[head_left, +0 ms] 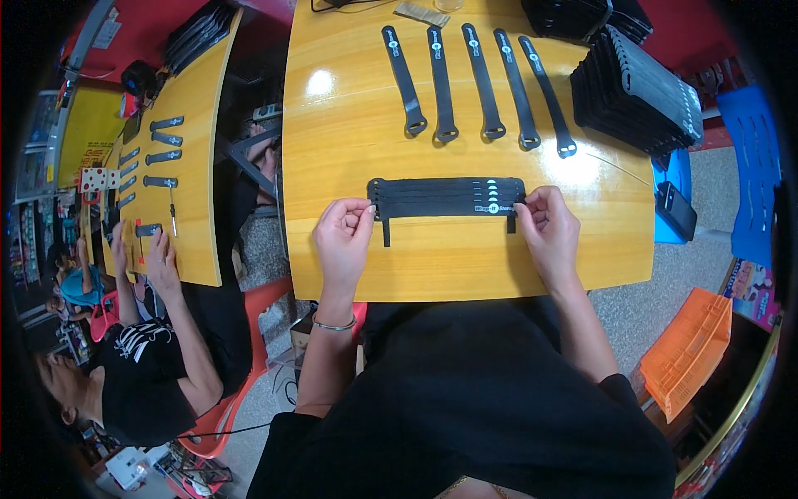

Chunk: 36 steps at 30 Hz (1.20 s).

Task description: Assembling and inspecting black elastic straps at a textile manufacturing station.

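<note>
The strap bundle point(445, 198), black and flat, lies at the middle of the frame on the yellow wooden tabletop point(465, 266), the largest thing here, which spreads from the top of the frame down to the person's lap. In the upper right, a tall stack of black slotted pieces point(636, 91) stands near the tabletop's edge. Across the upper middle, five loose straps point(483, 87) lie in a fanned row, apart from one another, their slotted ends toward the person.

The bundle lies crosswise below that row, its long sides running left to right. The two hands are well apart, one at each end: the left hand point(345, 233) pinches the left end between thumb and fingertips, and the right hand point(549, 233) does likewise at the right end. Smallest, two narrow dark tabs point(386, 233) stick out below the lower edge, one near each hand.

The step in hand looks like lining up the layered straps. The next move seems to call for an even pinch at both ends, keeping the layers flush and the tabs straight.
</note>
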{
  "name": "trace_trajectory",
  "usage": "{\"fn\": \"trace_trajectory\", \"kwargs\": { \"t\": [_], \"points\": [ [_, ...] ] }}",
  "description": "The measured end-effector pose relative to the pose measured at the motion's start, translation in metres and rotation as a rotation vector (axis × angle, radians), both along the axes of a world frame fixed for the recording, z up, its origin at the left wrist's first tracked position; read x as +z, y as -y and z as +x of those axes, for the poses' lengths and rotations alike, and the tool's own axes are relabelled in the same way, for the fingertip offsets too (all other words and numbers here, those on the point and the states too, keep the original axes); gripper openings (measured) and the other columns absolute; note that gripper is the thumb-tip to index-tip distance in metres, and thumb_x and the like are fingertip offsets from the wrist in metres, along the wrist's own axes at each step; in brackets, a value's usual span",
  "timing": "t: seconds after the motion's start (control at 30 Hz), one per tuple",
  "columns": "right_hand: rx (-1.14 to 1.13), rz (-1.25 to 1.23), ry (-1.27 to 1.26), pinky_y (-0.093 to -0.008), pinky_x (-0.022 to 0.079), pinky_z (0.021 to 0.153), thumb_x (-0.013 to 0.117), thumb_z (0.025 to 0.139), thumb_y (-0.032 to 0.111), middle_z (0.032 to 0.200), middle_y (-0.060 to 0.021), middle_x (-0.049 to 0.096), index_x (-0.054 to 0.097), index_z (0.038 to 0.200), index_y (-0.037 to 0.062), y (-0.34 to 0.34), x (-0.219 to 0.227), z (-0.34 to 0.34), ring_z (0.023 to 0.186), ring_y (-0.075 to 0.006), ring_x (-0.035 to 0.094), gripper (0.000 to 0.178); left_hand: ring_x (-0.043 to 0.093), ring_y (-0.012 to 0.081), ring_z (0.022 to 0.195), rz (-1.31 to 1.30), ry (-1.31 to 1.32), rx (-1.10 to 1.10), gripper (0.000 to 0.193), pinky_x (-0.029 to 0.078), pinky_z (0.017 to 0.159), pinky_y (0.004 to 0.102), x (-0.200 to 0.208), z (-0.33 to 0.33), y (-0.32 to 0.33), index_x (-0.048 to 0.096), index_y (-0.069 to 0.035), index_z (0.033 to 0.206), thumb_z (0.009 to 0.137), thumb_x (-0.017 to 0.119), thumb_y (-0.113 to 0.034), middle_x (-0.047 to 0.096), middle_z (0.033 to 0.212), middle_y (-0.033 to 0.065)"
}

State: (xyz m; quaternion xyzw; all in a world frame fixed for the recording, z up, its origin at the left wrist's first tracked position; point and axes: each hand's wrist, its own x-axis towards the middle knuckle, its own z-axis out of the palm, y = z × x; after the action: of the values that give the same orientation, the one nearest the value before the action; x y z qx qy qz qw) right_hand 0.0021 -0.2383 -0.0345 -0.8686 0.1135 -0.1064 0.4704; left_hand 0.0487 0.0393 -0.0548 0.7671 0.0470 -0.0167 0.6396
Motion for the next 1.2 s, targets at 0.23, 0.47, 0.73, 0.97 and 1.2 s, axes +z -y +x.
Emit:
{"fn": "trace_trajectory", "kwargs": {
  "t": [0.23, 0.47, 0.73, 0.97, 1.2],
  "points": [
    [-0.007, -0.045, -0.018, -0.0244, 0.049, 0.054, 0.069, 0.080, 0.001, 0.075, -0.0083, 0.060, 0.052, 0.091, 0.0004, -0.002, 0.002, 0.000, 0.060, -0.0123, 0.060, 0.020, 0.054, 0.0032, 0.061, 0.065, 0.033, 0.011, 0.006, 0.042, 0.053, 0.0152, -0.002, -0.001, 0.000, 0.061, 0.005, 0.088, 0.083, 0.063, 0.007, 0.057, 0.078, 0.0023],
    [-0.009, -0.161, 0.060, -0.0265, 0.047, 0.056, 0.069, 0.076, -0.003, 0.086, -0.0102, 0.051, 0.050, 0.102, -0.0011, -0.001, -0.002, -0.001, 0.059, -0.0142, 0.052, 0.033, 0.055, 0.0051, 0.059, 0.206, 0.129, 0.032, 0.008, 0.043, 0.052, 0.0170, -0.004, -0.004, 0.001, 0.061, 0.005, 0.086, 0.080, 0.067, 0.006, 0.056, 0.077, 0.0039],
    [-0.129, 0.410, 0.108, -0.0169, 0.041, 0.055, 0.062, 0.083, -0.003, 0.085, -0.0011, 0.046, 0.047, 0.113, 0.0006, 0.012, -0.012, -0.006, 0.063, -0.0035, 0.047, 0.033, 0.054, 0.0218, 0.093, 0.611, 0.395, 0.097, 0.039, 0.045, 0.080, 0.0306, 0.029, 0.024, 0.020, 0.053, 0.000, 0.112, 0.079, 0.071, -0.009, 0.048, 0.105, 0.0146],
    [-0.073, 0.414, 0.137, -0.0151, 0.039, 0.054, 0.058, 0.086, -0.003, 0.081, 0.0007, 0.047, 0.047, 0.112, 0.0002, 0.012, -0.013, -0.006, 0.063, -0.0017, 0.046, 0.029, 0.026, 0.0429, 0.131, 1.076, 0.446, 0.055, 0.093, 0.023, 0.106, 0.0529, 0.011, 0.123, 0.068, 0.035, 0.001, 0.136, 0.071, 0.072, -0.054, 0.033, 0.137, 0.0286],
    [-0.073, 0.440, 0.134, -0.0153, 0.039, 0.054, 0.057, 0.087, -0.003, 0.082, 0.0007, 0.048, 0.047, 0.112, 0.0005, 0.010, -0.011, -0.009, 0.063, -0.0018, 0.046, 0.028, 0.023, 0.0425, 0.135, 1.238, 0.173, 0.138, 0.106, 0.023, 0.106, 0.0521, 0.008, 0.123, 0.002, 0.031, 0.003, 0.138, 0.064, 0.075, -0.060, 0.030, 0.140, 0.0303]
  ]
}}
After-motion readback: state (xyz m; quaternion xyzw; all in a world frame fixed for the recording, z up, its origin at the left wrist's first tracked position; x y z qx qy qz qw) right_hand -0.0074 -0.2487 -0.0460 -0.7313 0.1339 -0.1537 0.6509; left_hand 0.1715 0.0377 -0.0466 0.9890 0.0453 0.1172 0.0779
